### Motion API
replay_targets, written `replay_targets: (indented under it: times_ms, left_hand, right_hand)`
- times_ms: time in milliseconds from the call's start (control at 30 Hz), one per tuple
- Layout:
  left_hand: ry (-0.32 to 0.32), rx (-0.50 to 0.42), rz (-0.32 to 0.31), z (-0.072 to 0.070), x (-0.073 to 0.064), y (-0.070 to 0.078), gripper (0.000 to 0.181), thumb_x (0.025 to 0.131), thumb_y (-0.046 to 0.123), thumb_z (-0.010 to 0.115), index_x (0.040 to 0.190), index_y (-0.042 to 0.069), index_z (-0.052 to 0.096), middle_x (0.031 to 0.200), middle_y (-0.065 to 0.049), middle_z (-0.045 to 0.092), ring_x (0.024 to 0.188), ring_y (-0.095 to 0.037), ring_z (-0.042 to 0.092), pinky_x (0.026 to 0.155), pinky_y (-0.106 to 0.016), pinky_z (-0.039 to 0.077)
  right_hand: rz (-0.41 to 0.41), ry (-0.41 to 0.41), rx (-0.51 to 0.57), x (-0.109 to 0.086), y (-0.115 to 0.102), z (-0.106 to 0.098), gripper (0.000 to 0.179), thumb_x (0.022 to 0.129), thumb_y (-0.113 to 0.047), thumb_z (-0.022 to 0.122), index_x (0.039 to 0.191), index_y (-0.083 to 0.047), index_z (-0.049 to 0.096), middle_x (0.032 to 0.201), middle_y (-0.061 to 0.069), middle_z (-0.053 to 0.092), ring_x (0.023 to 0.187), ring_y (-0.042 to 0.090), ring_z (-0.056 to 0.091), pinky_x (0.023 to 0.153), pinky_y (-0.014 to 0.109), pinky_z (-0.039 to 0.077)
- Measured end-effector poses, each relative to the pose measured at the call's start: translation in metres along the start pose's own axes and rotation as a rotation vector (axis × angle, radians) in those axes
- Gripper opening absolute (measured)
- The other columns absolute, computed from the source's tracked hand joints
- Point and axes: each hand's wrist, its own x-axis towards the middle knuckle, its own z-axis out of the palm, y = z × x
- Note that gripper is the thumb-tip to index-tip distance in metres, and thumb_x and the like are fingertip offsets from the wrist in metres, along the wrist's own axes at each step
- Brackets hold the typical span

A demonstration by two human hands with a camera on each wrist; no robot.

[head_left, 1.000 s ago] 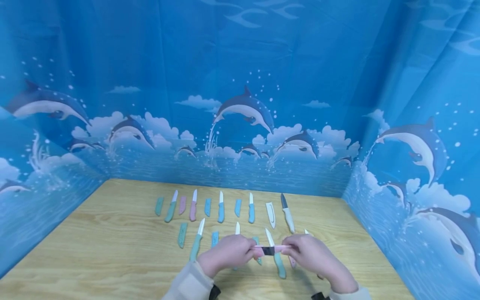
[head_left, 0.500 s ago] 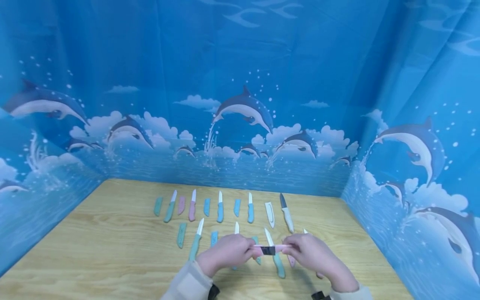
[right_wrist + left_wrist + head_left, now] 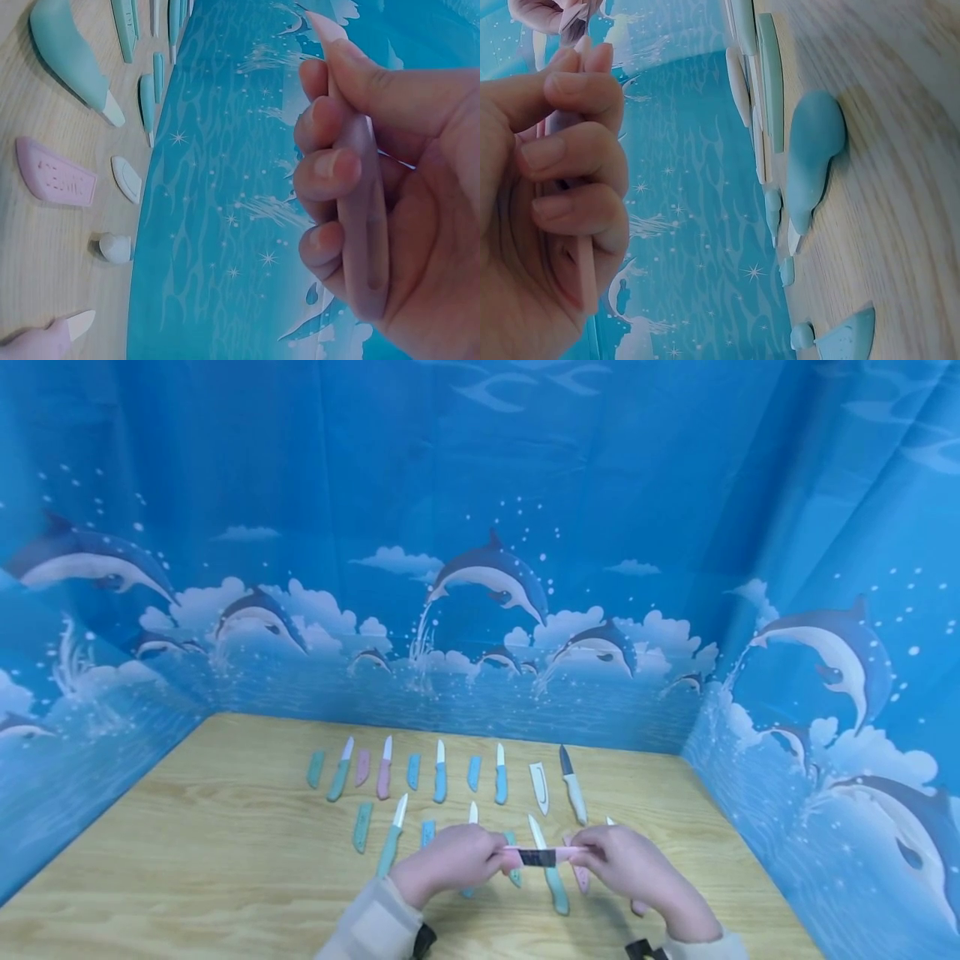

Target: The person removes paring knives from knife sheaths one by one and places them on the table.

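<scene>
My left hand (image 3: 453, 857) grips a thin pink knife sheath (image 3: 589, 277), its fingers curled round it in the left wrist view. In the right hand (image 3: 626, 866) is a pink knife handle (image 3: 362, 225), fingers wrapped along it and thumb near its front. A dark blade (image 3: 538, 857) shows between the two pink parts in the head view, level above the table; whether its tip is inside the sheath is hidden. Below the hands lie a green-handled knife (image 3: 553, 885), a pink sheath (image 3: 581, 878) and a green sheath (image 3: 513, 867), partly covered.
Sheaths and knives lie in two rows on the wooden table (image 3: 225, 843). The back row includes a white-handled knife (image 3: 575, 795) and white sheath (image 3: 540, 787). Further left are a green knife (image 3: 389, 847) and green sheath (image 3: 362, 828). Dolphin-print curtains (image 3: 480, 468) surround the table.
The right hand has shifted slightly right, and a longer stretch of dark blade shows between the hands. The left hand has barely moved.
</scene>
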Motion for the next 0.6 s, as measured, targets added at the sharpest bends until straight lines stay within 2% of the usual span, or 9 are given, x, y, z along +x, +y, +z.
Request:
replay_targets:
  times_ms: [167, 400, 600]
  left_hand:
    - [-0.002, 0.001, 0.002, -0.0007, -0.0008, 0.0004, 0.031, 0.096, 0.043, 0.053, 0.082, 0.017, 0.065, 0.061, 0.014, 0.047, 0.049, -0.002, 0.035, 0.048, -0.017, 0.035]
    - [-0.014, 0.005, -0.003, -0.0019, -0.001, -0.001, 0.031, 0.097, 0.042, 0.053, 0.083, 0.017, 0.065, 0.061, 0.014, 0.048, 0.049, -0.002, 0.035, 0.048, -0.017, 0.035]
    - [-0.02, -0.008, -0.008, -0.0033, -0.0006, -0.0018, 0.031, 0.097, 0.042, 0.053, 0.083, 0.016, 0.065, 0.059, 0.013, 0.045, 0.048, -0.002, 0.034, 0.047, -0.017, 0.034]
  right_hand:
    - [0.022, -0.01, 0.017, -0.0012, 0.0009, -0.0012, 0.01, 0.088, -0.023, 0.069, 0.093, -0.015, 0.073, 0.072, -0.012, 0.063, 0.059, -0.003, 0.043, 0.057, 0.022, 0.04]
    - [0.042, -0.017, 0.005, -0.0005, 0.002, -0.0022, 0.006, 0.088, -0.025, 0.069, 0.089, -0.02, 0.072, 0.071, -0.016, 0.06, 0.06, -0.002, 0.044, 0.057, 0.023, 0.041]
    - [0.029, -0.023, 0.007, -0.0015, 0.0034, -0.005, 0.009, 0.088, -0.029, 0.068, 0.088, -0.021, 0.072, 0.07, -0.014, 0.06, 0.06, -0.002, 0.044, 0.057, 0.022, 0.041]
